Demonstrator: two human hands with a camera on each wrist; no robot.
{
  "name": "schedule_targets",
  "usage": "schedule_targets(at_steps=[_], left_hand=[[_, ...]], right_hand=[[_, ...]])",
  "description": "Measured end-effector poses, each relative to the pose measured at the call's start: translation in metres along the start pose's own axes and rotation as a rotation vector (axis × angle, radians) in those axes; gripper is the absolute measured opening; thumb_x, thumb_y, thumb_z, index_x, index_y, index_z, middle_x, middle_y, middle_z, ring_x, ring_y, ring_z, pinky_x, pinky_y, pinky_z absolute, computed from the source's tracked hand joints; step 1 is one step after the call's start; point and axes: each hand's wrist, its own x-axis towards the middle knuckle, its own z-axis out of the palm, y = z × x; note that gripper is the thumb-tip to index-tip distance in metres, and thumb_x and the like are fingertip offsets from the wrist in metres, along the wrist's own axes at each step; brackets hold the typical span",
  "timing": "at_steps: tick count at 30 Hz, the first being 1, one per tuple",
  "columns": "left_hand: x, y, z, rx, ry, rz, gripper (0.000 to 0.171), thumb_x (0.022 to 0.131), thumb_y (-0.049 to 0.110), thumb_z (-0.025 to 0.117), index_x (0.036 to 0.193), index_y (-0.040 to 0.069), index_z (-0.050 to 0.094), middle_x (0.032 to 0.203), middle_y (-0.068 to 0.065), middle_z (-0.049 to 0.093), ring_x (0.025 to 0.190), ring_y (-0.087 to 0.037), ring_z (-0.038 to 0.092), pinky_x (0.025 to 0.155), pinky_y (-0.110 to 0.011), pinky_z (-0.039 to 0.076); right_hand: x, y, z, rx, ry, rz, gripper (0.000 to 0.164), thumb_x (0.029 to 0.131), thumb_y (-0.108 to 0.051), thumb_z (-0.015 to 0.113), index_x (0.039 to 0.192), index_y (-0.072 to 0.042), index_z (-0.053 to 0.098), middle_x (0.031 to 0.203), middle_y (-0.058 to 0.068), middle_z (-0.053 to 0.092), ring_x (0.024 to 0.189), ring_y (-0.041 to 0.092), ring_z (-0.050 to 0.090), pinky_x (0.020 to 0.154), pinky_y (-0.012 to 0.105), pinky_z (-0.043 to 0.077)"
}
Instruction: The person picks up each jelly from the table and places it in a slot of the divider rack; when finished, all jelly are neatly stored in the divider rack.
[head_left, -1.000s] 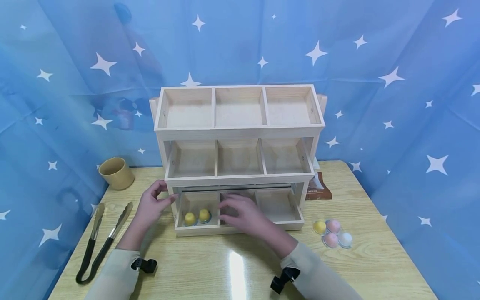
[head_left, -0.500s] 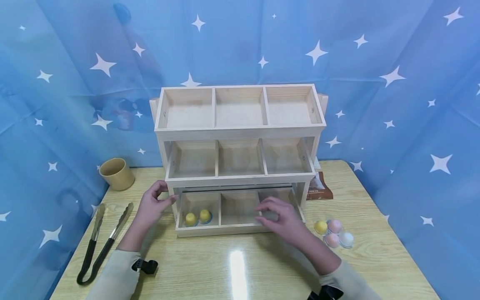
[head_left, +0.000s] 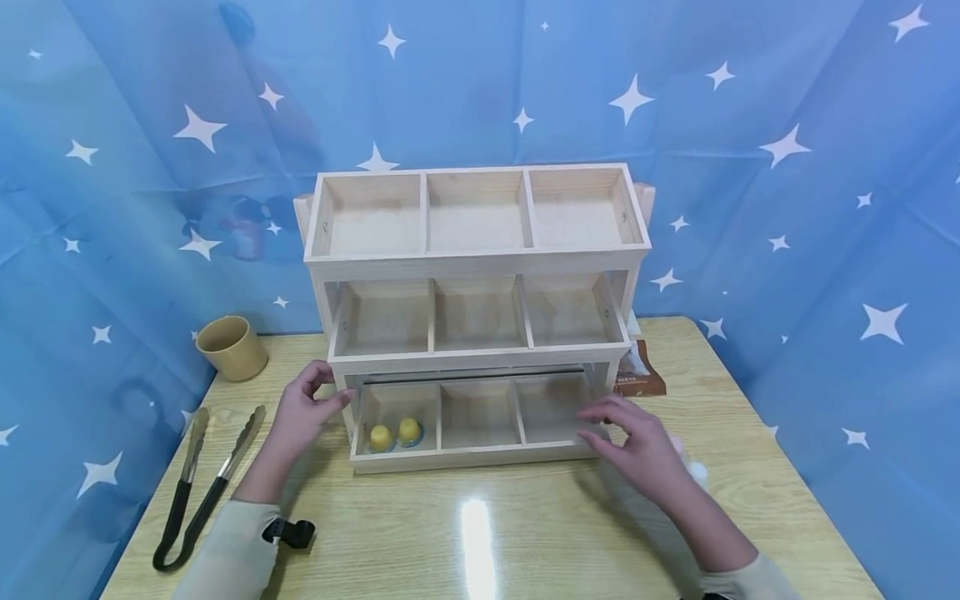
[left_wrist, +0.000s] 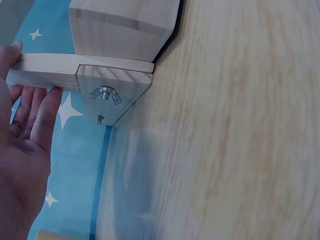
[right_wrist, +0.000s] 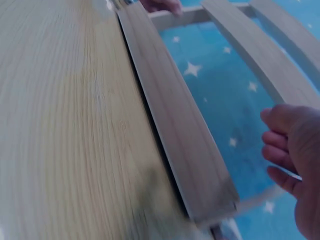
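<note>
A pale wooden three-tier shelf (head_left: pixel 480 358), each tier split into three compartments, stands at the table's back. My left hand (head_left: pixel 303 408) grips its left upright (left_wrist: pixel 45 67), thumb on one side and fingers on the other. At the bottom tier's right end hovers my right hand (head_left: pixel 637 450), fingers loosely bent, nothing visible in them; in the right wrist view the hand (right_wrist: pixel 300 155) is beside the frame. Two small yellow domed pieces (head_left: pixel 381 438) on clear bases sit in the bottom left compartment. Behind the right hand, a white piece (head_left: pixel 697 473) shows partly, with a pink one mostly hidden.
Black-handled metal tongs (head_left: pixel 183 508) lie on the table's left. A tan cup (head_left: pixel 232 348) is behind them. A brown packet (head_left: pixel 641 379) lies behind the shelf's right side. Blue star-patterned cloth (head_left: pixel 480 83) hangs close around the table.
My right hand has moved right, from the bottom tier's middle compartment to its right end, now covering most of the loose pieces. The left hand has kept its grip on the upright.
</note>
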Motion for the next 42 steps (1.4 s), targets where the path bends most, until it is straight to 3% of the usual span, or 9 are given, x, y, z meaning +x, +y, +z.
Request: schedule_targets(at_steps=[4, 10, 17, 25, 30, 37, 39, 42], left_hand=[[0.0, 0.001, 0.0, -0.002, 0.005, 0.002, 0.034, 0.101, 0.003, 0.081, 0.128, -0.007, 0.062, 0.123, -0.029, 0.065, 0.111, -0.018, 0.069, 0.086, -0.026, 0.065], [0.001, 0.002, 0.0, 0.003, 0.004, 0.002, 0.035, 0.102, 0.003, 0.08, 0.128, -0.009, 0.06, 0.123, -0.031, 0.064, 0.113, -0.021, 0.068, 0.086, -0.025, 0.065], [0.003, 0.001, 0.001, -0.004, 0.009, 0.012, 0.036, 0.101, 0.002, 0.08, 0.128, -0.011, 0.059, 0.123, -0.033, 0.064, 0.112, -0.022, 0.069, 0.086, -0.026, 0.065], [0.003, 0.002, 0.001, -0.011, 0.012, 0.023, 0.037, 0.101, 0.001, 0.081, 0.127, -0.011, 0.059, 0.122, -0.033, 0.064, 0.114, -0.028, 0.069, 0.085, -0.026, 0.065], [0.002, 0.002, 0.001, -0.01, 0.013, 0.015, 0.035, 0.101, 0.001, 0.081, 0.126, -0.01, 0.06, 0.122, -0.032, 0.065, 0.113, -0.022, 0.069, 0.086, -0.026, 0.065], [-0.001, 0.001, 0.001, 0.013, 0.016, -0.003, 0.033, 0.101, 0.002, 0.08, 0.127, -0.007, 0.061, 0.123, -0.025, 0.065, 0.115, -0.017, 0.068, 0.088, -0.024, 0.064], [-0.001, 0.001, 0.001, 0.018, 0.016, -0.005, 0.033, 0.102, 0.002, 0.08, 0.127, -0.007, 0.061, 0.122, -0.023, 0.066, 0.115, -0.018, 0.068, 0.088, -0.024, 0.064], [-0.001, 0.001, 0.001, 0.017, 0.015, -0.002, 0.033, 0.101, 0.002, 0.08, 0.127, -0.007, 0.061, 0.122, -0.026, 0.065, 0.115, -0.019, 0.068, 0.087, -0.024, 0.064]], right_hand=[[-0.011, 0.014, -0.016, -0.094, 0.002, 0.091, 0.035, 0.086, 0.0, 0.093, 0.117, -0.013, 0.081, 0.11, -0.003, 0.077, 0.099, 0.015, 0.07, 0.083, 0.013, 0.053], [-0.028, 0.029, -0.037, -0.131, -0.015, 0.163, 0.036, 0.086, 0.001, 0.092, 0.118, -0.011, 0.079, 0.115, -0.002, 0.074, 0.102, 0.02, 0.07, 0.076, 0.02, 0.059], [-0.039, 0.037, -0.045, -0.173, -0.05, 0.183, 0.037, 0.087, -0.004, 0.094, 0.12, -0.012, 0.079, 0.118, -0.003, 0.074, 0.11, 0.016, 0.068, 0.097, 0.009, 0.045], [-0.042, 0.041, -0.047, -0.218, -0.079, 0.161, 0.037, 0.085, -0.008, 0.097, 0.118, -0.013, 0.079, 0.117, -0.003, 0.073, 0.109, 0.025, 0.07, 0.095, 0.023, 0.052], [-0.048, 0.043, -0.055, -0.256, -0.067, 0.176, 0.04, 0.082, -0.006, 0.098, 0.117, -0.011, 0.079, 0.116, -0.002, 0.073, 0.105, 0.026, 0.069, 0.088, 0.032, 0.057], [-0.057, 0.053, -0.065, -0.24, -0.047, 0.238, 0.035, 0.088, -0.006, 0.093, 0.12, -0.007, 0.079, 0.118, 0.002, 0.073, 0.107, 0.023, 0.065, 0.092, 0.012, 0.045], [-0.058, 0.054, -0.067, -0.239, -0.061, 0.269, 0.033, 0.092, -0.008, 0.091, 0.122, -0.007, 0.078, 0.12, 0.004, 0.073, 0.107, 0.023, 0.064, 0.093, 0.019, 0.049], [-0.058, 0.057, -0.071, -0.239, -0.093, 0.325, 0.032, 0.097, -0.014, 0.088, 0.125, -0.006, 0.077, 0.122, 0.006, 0.072, 0.109, 0.027, 0.064, 0.094, 0.039, 0.056]])
